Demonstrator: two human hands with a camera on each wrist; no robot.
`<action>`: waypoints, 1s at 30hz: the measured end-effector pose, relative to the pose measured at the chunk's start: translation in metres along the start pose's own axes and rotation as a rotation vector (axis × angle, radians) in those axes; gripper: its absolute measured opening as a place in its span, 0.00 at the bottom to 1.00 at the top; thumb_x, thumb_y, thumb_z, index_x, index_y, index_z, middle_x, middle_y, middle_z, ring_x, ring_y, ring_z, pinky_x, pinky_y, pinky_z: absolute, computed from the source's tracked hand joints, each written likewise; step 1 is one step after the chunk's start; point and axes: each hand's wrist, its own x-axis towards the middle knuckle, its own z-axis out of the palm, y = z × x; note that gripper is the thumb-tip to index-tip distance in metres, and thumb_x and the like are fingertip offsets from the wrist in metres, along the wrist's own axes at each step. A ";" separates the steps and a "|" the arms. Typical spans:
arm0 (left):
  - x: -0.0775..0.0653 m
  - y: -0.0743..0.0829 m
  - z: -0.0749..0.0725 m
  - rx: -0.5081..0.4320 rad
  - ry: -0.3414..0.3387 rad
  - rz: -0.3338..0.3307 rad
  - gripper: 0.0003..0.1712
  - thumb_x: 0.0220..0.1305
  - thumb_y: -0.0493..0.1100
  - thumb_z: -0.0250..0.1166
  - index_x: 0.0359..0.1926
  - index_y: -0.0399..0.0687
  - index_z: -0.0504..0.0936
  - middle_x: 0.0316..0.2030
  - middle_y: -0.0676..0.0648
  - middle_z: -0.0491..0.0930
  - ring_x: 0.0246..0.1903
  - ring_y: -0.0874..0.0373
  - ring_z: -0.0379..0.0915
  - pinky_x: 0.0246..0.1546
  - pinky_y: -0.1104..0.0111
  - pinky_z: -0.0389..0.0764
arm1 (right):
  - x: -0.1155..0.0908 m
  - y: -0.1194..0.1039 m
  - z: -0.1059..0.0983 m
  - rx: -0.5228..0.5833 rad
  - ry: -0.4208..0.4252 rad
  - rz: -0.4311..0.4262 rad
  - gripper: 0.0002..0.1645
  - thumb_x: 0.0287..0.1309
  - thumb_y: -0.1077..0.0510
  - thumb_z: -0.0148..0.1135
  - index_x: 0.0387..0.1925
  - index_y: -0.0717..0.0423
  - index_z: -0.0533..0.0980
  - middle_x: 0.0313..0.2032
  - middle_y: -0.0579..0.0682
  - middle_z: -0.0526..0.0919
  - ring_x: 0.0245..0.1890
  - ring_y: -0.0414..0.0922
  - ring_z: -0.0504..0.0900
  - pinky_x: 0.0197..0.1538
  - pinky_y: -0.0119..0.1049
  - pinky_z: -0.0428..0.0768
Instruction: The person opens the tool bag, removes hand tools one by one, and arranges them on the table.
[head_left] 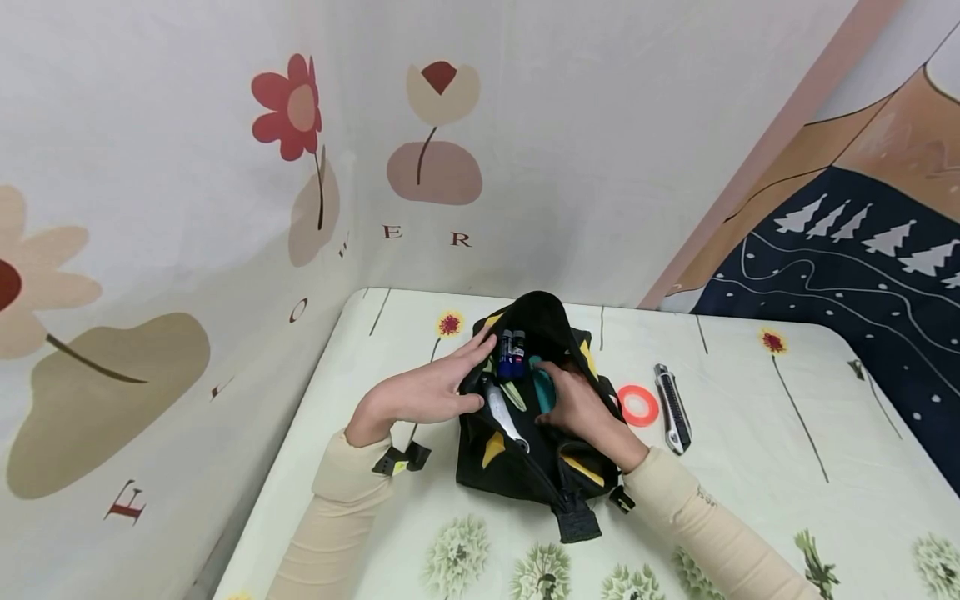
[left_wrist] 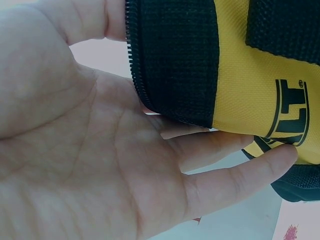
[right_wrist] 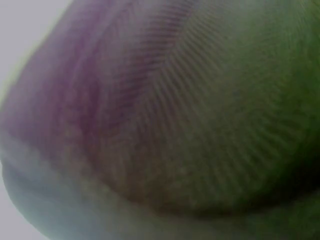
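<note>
In the head view, we see the left hand (head_left: 431,392) at the near side of the black and yellow bag (head_left: 498,479), its thumb well apart from its straight fingers, touching the edge of the mouth. The left wrist view adds what the head view hides: the palm, the zip (left_wrist: 133,65) running between thumb and fingers, and the yellow panel (left_wrist: 240,85) with dark letters, against which the outer fingers lie.

Only the head view lets us look inside the bag, which sits gaping between both hands. Just right of the left thumb lies a silver tool (head_left: 504,417); just right of the left fingertips stand two blue tubes (head_left: 512,354), side by side, with a pale green piece (head_left: 513,396) below them.

Farther right, the right hand (head_left: 573,404) reaches into the mouth, its thumb and fingers curled round a teal thing (head_left: 543,392). The right wrist view does not help us here: it gives only a blurred, ribbed surface that we cannot identify.

To the right of the right hand, outside the bag, an orange ring (head_left: 638,405) lies flat on the flowered cloth (head_left: 750,442), and just beyond it a cutter (head_left: 673,408).
</note>
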 end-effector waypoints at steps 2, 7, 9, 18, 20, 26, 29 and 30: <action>0.000 0.000 0.000 0.000 0.002 0.001 0.50 0.78 0.37 0.58 0.89 0.33 0.39 0.89 0.41 0.25 0.88 0.42 0.28 0.84 0.44 0.49 | 0.000 0.000 0.000 0.005 -0.002 0.007 0.55 0.45 0.63 0.91 0.75 0.63 0.74 0.54 0.68 0.85 0.51 0.63 0.83 0.58 0.61 0.82; 0.000 0.000 0.001 -0.009 0.002 0.000 0.50 0.79 0.37 0.58 0.89 0.32 0.39 0.89 0.40 0.25 0.88 0.42 0.28 0.84 0.44 0.50 | -0.002 0.000 -0.001 0.033 -0.002 0.021 0.50 0.49 0.65 0.89 0.73 0.63 0.76 0.46 0.62 0.87 0.44 0.57 0.86 0.50 0.55 0.85; 0.000 0.000 0.001 -0.013 0.002 0.000 0.50 0.79 0.37 0.58 0.89 0.33 0.39 0.89 0.40 0.25 0.88 0.42 0.28 0.84 0.44 0.50 | -0.002 0.000 -0.001 0.039 0.004 0.016 0.47 0.51 0.65 0.88 0.72 0.64 0.77 0.42 0.57 0.86 0.40 0.53 0.85 0.46 0.52 0.85; -0.001 0.000 0.001 -0.013 0.004 0.000 0.51 0.79 0.37 0.58 0.89 0.33 0.39 0.89 0.40 0.24 0.88 0.42 0.28 0.83 0.44 0.52 | -0.004 0.001 -0.003 0.077 0.035 -0.013 0.42 0.54 0.66 0.86 0.70 0.63 0.80 0.37 0.53 0.87 0.36 0.48 0.84 0.43 0.50 0.85; -0.001 0.000 0.001 -0.016 0.003 0.001 0.51 0.79 0.38 0.58 0.89 0.33 0.38 0.89 0.41 0.24 0.88 0.42 0.28 0.83 0.44 0.51 | -0.004 0.001 -0.004 0.082 0.041 -0.022 0.41 0.55 0.66 0.86 0.70 0.63 0.80 0.37 0.53 0.87 0.36 0.48 0.85 0.43 0.50 0.85; -0.001 0.000 0.001 -0.017 0.004 -0.006 0.51 0.80 0.38 0.58 0.90 0.35 0.38 0.89 0.42 0.23 0.88 0.42 0.28 0.84 0.44 0.51 | -0.006 -0.002 -0.006 0.092 0.067 -0.067 0.38 0.55 0.67 0.85 0.68 0.62 0.82 0.39 0.53 0.86 0.35 0.46 0.84 0.42 0.47 0.85; -0.001 0.001 0.001 -0.018 0.007 -0.008 0.51 0.80 0.37 0.58 0.90 0.36 0.38 0.89 0.42 0.23 0.88 0.42 0.28 0.84 0.44 0.52 | -0.007 -0.004 -0.008 0.098 0.094 -0.094 0.38 0.55 0.68 0.85 0.68 0.61 0.82 0.39 0.53 0.86 0.35 0.46 0.85 0.41 0.47 0.85; -0.001 0.001 0.001 -0.018 0.008 -0.008 0.51 0.80 0.37 0.58 0.90 0.36 0.38 0.89 0.42 0.23 0.88 0.42 0.28 0.84 0.45 0.52 | -0.007 -0.004 -0.008 0.101 0.103 -0.105 0.38 0.54 0.68 0.85 0.67 0.61 0.83 0.39 0.53 0.86 0.35 0.46 0.85 0.41 0.47 0.85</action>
